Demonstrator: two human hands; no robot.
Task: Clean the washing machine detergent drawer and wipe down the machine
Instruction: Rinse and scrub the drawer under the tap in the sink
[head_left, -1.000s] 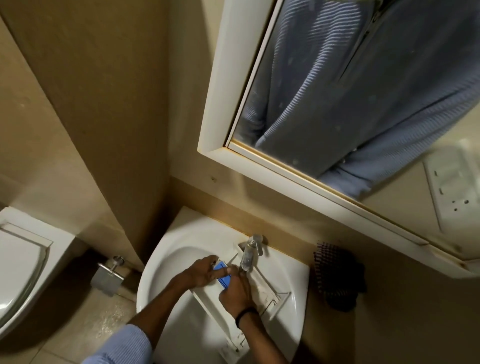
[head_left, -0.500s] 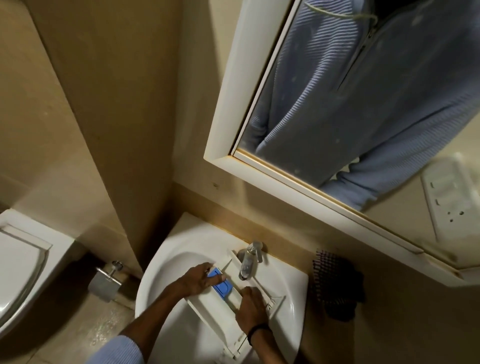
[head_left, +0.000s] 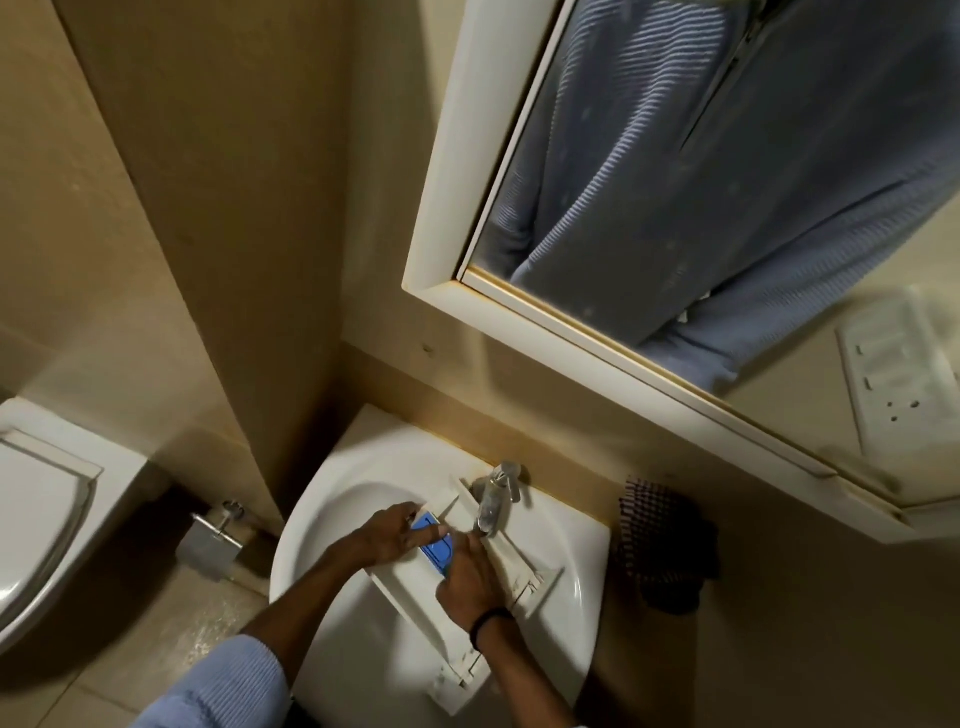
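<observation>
The white detergent drawer (head_left: 415, 587) lies slantwise across the white sink (head_left: 332, 509), its far end under the chrome tap (head_left: 493, 499). A blue insert (head_left: 435, 540) sits in its upper part. My left hand (head_left: 395, 535) holds the drawer's left edge, thumb stretched over the blue insert. My right hand (head_left: 467, 577) lies on the drawer just right of the insert, fingers pointing toward the tap; whether it holds anything is hidden. A black band circles my right wrist.
A dark checked cloth (head_left: 665, 551) hangs on the wall right of the sink. A white-framed mirror (head_left: 447, 208) leans out above. A toilet (head_left: 47, 514) stands at the left, with a metal paper holder (head_left: 213, 540) on the wall between.
My right hand has slid up the drawer from its lower right part to just beside the blue insert. My left hand stays on the drawer's left edge.
</observation>
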